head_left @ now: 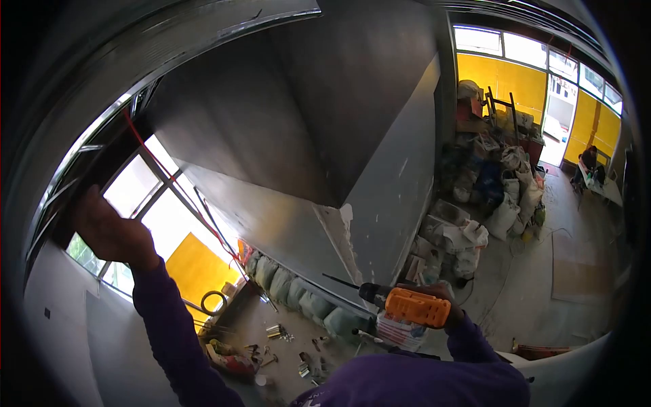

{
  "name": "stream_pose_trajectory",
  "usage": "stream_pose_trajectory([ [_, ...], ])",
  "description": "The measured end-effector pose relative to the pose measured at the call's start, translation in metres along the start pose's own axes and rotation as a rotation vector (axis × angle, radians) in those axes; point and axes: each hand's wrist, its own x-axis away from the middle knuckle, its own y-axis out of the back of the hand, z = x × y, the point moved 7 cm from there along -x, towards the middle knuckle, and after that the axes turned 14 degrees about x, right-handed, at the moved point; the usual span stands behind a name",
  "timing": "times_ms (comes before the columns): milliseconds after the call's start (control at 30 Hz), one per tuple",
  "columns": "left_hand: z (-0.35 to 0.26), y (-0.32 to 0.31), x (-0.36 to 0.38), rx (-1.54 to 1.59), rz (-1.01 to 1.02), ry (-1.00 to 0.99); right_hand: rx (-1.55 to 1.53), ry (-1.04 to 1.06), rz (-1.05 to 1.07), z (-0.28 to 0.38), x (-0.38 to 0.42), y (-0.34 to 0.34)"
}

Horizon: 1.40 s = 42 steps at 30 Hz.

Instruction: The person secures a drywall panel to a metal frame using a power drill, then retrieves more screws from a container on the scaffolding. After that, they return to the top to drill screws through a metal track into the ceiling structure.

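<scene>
My right hand [441, 296] is wrapped round the handle of an orange and black cordless drill [415, 306], whose long thin bit points to the upper left. The drill is held at chest height, in front of the lower corner of the wall. My left hand [112, 227] is raised at the left, near the dark window frame. Its fingers are dim and blurred, and whether they hold anything cannot be made out. Red and black cables [211, 230] hang to the right of this hand.
A grey wall corner [400, 210] juts out ahead. Filled sacks [505, 214] and rubble are piled along its right side, green bags [313, 303] along its left. Tools and metal pieces [304, 368] lie on the floor below. Far right, a person [590, 166] sits near a doorway.
</scene>
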Motion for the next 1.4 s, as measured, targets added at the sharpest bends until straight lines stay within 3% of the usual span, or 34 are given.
stream_pose_trajectory([
  [67, -0.02, -0.005, -0.004, 0.332, -0.049, 0.014, -0.019, 0.026, -0.058, -0.005, 0.001, 0.004],
  [100, -0.032, -0.01, -0.021, 0.389, -0.087, -0.165, -0.001, 0.023, -0.042, -0.01, 0.002, 0.005],
  [200, -0.022, -0.032, -0.042, 0.176, -0.036, -0.283, 0.043, -0.034, 0.003, -0.023, 0.009, 0.013],
  [267, -0.006, -0.056, -0.051, 0.172, 0.006, -0.253, 0.055, -0.135, 0.018, -0.027, 0.016, 0.017],
  [367, 0.016, -0.086, -0.055, 0.172, 0.046, -0.192, 0.157, -0.072, -0.049, -0.011, 0.014, 0.026],
  [600, 0.066, -0.128, -0.045, 0.199, 0.077, -0.038, 0.124, -0.353, -0.098, -0.02, 0.03, 0.033],
  [800, 0.099, -0.15, -0.029, 0.21, 0.094, 0.076, 0.473, -0.348, -0.334, 0.013, 0.04, 0.062],
  [900, 0.116, -0.16, -0.017, 0.215, 0.111, 0.126, 0.648, -0.392, -0.299, 0.026, 0.044, 0.073],
  [967, 0.122, -0.165, -0.004, 0.22, 0.126, 0.165, 0.331, -0.62, -0.427, 0.008, 0.064, 0.073],
  [1067, 0.122, -0.176, 0.01, 0.248, 0.159, 0.187, 0.399, -0.581, -0.498, 0.034, 0.058, 0.071],
  [1167, 0.106, -0.187, 0.021, 0.293, 0.185, 0.132, 0.818, -0.531, -0.295, 0.052, 0.049, 0.055],
  [1233, 0.077, -0.198, 0.027, 0.332, 0.142, 0.049, 0.148, -0.325, -0.373, 0.022, 0.087, 0.027],
  [1267, 0.055, -0.198, 0.035, 0.356, 0.106, 0.025, -0.309, -0.553, -0.458, 0.021, 0.086, 0.017],
  [1333, 0.004, -0.193, 0.044, 0.37, -0.037, 0.014, -0.239, -0.466, -0.434, 0.035, 0.097, 0.005],
  [1367, -0.022, -0.19, 0.053, 0.412, -0.093, 0.054, 0.092, -0.533, -0.392, 0.027, 0.123, -0.011],
  [1400, -0.049, -0.187, 0.063, 0.481, -0.135, 0.119, 0.218, -0.58, -0.436, 0.049, 0.128, -0.017],
])
